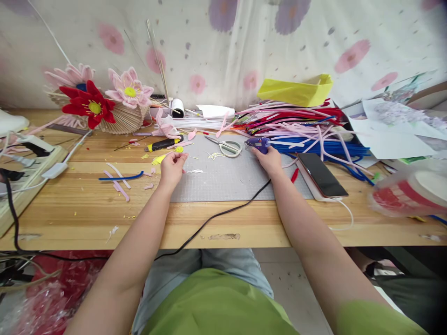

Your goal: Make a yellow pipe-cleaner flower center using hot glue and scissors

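Observation:
My left hand (pixel 171 171) is closed in a pinch over the left edge of the grey cutting mat (pixel 223 186). At its fingertips shows a small yellow flower centre (pixel 179 149), like those in the finished flowers. My right hand (pixel 269 161) is wrapped round a purple glue gun (pixel 259 143), whose nozzle points left. Between the hands lie scissors (pixel 228 148) with pale handles, several thin yellow snippets (pixel 215 155) and a few white strands (pixel 194 171). Behind my left hand are a yellow-and-black utility knife (pixel 164 144) and a pale pink petal piece (pixel 192 134).
Pipe cleaners (pixel 300 123) are heaped at the back right, below a yellow wrapper (pixel 295 90). A phone (pixel 323 174) and a plastic cup (pixel 410 190) stand right. Fuzzy flowers (pixel 89 104) sit back left, near a power strip (pixel 31 172). A black cord (pixel 216 216) crosses the table front.

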Demonstrator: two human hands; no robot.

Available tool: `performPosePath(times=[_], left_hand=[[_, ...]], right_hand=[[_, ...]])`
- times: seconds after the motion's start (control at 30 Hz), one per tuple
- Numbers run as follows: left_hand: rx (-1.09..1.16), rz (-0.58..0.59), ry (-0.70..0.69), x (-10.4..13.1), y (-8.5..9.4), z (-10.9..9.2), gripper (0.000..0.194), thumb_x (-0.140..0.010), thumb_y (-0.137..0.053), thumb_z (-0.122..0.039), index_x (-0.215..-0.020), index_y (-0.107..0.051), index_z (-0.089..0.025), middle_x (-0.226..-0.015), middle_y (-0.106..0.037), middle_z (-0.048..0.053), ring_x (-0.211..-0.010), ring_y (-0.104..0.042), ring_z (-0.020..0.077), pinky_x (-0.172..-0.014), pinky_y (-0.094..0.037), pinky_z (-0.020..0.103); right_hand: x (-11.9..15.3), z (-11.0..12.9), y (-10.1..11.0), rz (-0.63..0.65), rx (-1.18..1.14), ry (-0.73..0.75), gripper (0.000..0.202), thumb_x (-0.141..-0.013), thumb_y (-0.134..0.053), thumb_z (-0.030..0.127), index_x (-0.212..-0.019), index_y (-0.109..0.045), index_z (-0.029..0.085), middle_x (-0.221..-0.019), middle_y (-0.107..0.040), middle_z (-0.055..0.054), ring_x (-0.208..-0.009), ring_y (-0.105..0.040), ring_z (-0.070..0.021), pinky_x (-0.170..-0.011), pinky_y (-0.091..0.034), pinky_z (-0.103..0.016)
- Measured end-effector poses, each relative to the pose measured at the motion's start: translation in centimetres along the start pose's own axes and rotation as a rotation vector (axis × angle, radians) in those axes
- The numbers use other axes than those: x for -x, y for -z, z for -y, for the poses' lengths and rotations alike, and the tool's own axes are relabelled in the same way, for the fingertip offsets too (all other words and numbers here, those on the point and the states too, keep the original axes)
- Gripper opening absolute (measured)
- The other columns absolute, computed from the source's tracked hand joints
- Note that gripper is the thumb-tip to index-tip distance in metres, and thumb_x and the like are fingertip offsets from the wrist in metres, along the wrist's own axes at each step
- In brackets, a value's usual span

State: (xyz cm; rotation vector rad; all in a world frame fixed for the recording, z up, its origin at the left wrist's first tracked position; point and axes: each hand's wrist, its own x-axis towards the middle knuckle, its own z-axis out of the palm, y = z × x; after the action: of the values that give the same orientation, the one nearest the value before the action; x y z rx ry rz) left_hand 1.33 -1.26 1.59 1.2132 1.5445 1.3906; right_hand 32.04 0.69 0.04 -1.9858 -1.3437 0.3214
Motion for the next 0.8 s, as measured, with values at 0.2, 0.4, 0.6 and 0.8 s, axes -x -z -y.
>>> performPosePath(times=[0.2,0.4,0.6,0.8], left_hand=[[-0.019,0.022,-0.004,0.0,-0.1,0.1,0.012,-0.074,-0.063,-0.025,-0.075,-0.064,-0.013,-0.056,-0.047,-0.004,-0.047,-0.039,0.0074,-0.042,-0.039,0.021],[0.009,0.064,0.004,0.2,-0.3,0.2,0.013,-0.076,-0.063,-0.026,-0.078,-0.066,-0.013,-0.06,-0.054,-0.003,-0.046,-0.042,0.0069,-0.042,-0.037,0.02],[0.137,0.134,0.091,0.4,-0.6,0.2,0.021,-0.067,-0.072,-0.031,-0.067,-0.06,-0.014,-0.055,-0.046,-0.005,-0.044,-0.039,0.0057,-0.039,-0.036,0.019],[0.143,0.142,0.097,0.4,-0.7,0.5,0.023,-0.064,-0.073,-0.034,-0.067,-0.063,-0.014,-0.057,-0.05,-0.004,-0.045,-0.041,0.0054,-0.038,-0.036,0.018]], right_hand=[[0.6,0.5,2.0,-0.053,0.185,0.136,0.054,-0.071,-0.061,0.056,-0.106,-0.063,0.015,-0.105,-0.067,-0.015,-0.098,-0.06,-0.0284,-0.082,-0.045,-0.038],[1.0,0.7,5.5,0.146,0.444,0.12,0.045,-0.069,-0.06,0.062,-0.083,-0.065,0.019,-0.09,-0.068,-0.01,-0.088,-0.06,-0.026,-0.072,-0.043,-0.034],[1.3,1.3,8.0,0.315,0.583,0.031,0.051,-0.062,-0.06,0.072,-0.062,-0.061,0.021,-0.064,-0.062,-0.008,-0.066,-0.057,-0.0221,-0.058,-0.037,-0.031],[2.4,2.9,7.0,0.612,0.422,0.159,0.054,-0.062,-0.059,0.074,-0.054,-0.057,0.021,-0.054,-0.057,-0.004,-0.052,-0.05,-0.0161,-0.051,-0.033,-0.03]])
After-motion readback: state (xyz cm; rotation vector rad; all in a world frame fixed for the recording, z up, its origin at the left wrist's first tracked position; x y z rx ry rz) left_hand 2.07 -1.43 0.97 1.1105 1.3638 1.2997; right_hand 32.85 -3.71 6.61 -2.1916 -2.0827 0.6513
